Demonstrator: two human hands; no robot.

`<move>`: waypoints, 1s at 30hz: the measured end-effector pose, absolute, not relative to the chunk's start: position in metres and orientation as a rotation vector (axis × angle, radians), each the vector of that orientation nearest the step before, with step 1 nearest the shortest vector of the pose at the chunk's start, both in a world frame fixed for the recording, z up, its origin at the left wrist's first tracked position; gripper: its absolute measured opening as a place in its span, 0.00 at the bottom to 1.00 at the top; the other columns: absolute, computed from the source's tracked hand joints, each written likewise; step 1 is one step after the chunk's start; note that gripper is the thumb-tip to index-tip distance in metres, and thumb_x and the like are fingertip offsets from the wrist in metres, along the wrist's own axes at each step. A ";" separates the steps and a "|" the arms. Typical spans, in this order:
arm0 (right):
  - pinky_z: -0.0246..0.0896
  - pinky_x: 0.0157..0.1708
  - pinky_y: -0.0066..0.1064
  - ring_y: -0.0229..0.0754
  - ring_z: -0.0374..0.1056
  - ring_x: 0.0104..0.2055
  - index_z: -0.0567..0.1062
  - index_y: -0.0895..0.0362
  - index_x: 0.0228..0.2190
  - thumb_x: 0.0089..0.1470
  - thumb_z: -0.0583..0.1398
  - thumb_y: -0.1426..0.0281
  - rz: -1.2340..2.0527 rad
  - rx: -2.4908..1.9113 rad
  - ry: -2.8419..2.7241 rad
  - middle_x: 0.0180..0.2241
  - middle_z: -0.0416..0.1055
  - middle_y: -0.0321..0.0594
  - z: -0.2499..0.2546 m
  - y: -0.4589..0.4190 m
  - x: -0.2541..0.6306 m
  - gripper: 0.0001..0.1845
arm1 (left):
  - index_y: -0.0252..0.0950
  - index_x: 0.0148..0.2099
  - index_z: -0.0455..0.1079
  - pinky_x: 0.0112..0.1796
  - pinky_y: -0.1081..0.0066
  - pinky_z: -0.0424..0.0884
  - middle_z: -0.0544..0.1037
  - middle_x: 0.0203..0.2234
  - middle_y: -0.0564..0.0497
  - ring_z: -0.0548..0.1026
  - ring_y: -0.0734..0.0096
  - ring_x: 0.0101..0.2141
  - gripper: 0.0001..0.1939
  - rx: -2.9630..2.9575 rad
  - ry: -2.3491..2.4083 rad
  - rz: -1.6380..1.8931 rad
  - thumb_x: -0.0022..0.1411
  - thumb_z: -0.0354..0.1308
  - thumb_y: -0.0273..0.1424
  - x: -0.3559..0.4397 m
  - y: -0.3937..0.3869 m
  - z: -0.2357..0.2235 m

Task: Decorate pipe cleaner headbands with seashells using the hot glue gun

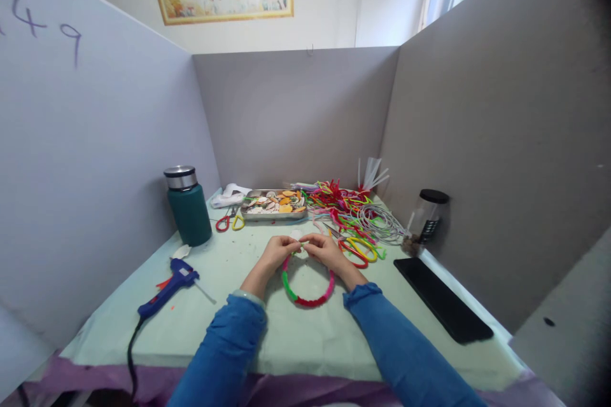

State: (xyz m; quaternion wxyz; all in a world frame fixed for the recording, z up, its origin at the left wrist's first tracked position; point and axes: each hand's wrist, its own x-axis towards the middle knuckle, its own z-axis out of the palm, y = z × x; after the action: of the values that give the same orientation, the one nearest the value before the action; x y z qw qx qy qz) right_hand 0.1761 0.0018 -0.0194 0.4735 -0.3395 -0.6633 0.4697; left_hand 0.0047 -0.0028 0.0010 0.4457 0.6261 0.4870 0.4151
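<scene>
A hoop of fuzzy wire [305,296], green on the left, red at the bottom and pink on the right, lies on the pale green table cover [248,331] in front of me. My left hand [275,253] and my right hand [325,250] meet at the hoop's far side. Both pinch the hoop's top, fingers closed, with a small white piece showing between them. Both arms wear blue sleeves.
A blue glue gun [167,286] lies at the left with its black cord over the table edge. A green flask [188,205], scissors [229,222], a metal tray of flat pieces [273,203], a heap of coloured wires [353,216], a dark-lidded jar [427,219] and a black phone [442,297] stand around. Grey partitions close three sides.
</scene>
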 end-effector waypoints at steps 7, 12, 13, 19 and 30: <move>0.55 0.25 0.27 0.36 0.60 0.24 0.79 0.59 0.36 0.47 0.59 0.66 1.059 -0.880 -1.650 0.24 0.69 0.37 -0.015 -0.002 0.174 0.15 | 0.29 0.27 0.74 0.19 0.74 0.47 0.59 0.10 0.59 0.53 0.81 0.13 0.19 1.507 1.355 0.985 0.47 0.62 0.43 0.006 -0.004 0.001; 0.57 0.26 0.28 0.36 0.62 0.26 0.79 0.59 0.36 0.48 0.59 0.67 1.044 -0.875 -1.678 0.26 0.71 0.39 -0.017 -0.001 0.173 0.14 | 0.29 0.25 0.73 0.18 0.74 0.46 0.59 0.10 0.58 0.54 0.81 0.14 0.19 1.491 1.329 0.983 0.45 0.63 0.43 0.006 -0.006 0.002; 0.57 0.26 0.27 0.36 0.62 0.26 0.79 0.59 0.36 0.48 0.59 0.67 1.039 -0.878 -1.686 0.26 0.71 0.38 -0.018 -0.001 0.174 0.14 | 0.29 0.25 0.73 0.18 0.74 0.46 0.59 0.10 0.58 0.53 0.81 0.14 0.19 1.488 1.332 0.981 0.45 0.63 0.43 0.006 -0.006 0.002; 0.55 0.25 0.27 0.36 0.60 0.25 0.79 0.59 0.35 0.48 0.59 0.66 1.041 -0.892 -1.665 0.26 0.71 0.38 -0.020 0.003 0.175 0.13 | 0.29 0.28 0.75 0.19 0.74 0.47 0.63 0.12 0.57 0.55 0.81 0.15 0.18 1.481 1.240 0.988 0.43 0.65 0.41 0.005 -0.003 -0.001; 0.52 0.24 0.27 0.35 0.57 0.23 0.79 0.58 0.33 0.47 0.60 0.65 1.090 -0.913 -1.650 0.22 0.66 0.35 -0.014 0.000 0.177 0.13 | 0.30 0.31 0.75 0.23 0.75 0.57 0.76 0.22 0.48 0.66 0.76 0.21 0.10 1.468 1.102 0.971 0.42 0.62 0.29 -0.001 -0.001 -0.004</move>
State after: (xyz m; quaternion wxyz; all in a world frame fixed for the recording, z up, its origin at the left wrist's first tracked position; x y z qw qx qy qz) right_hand 0.1773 -0.0001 -0.0141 0.4633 -0.3713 -0.6714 0.4435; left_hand -0.0010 -0.0006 -0.0043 0.5075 0.6092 0.4573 0.4027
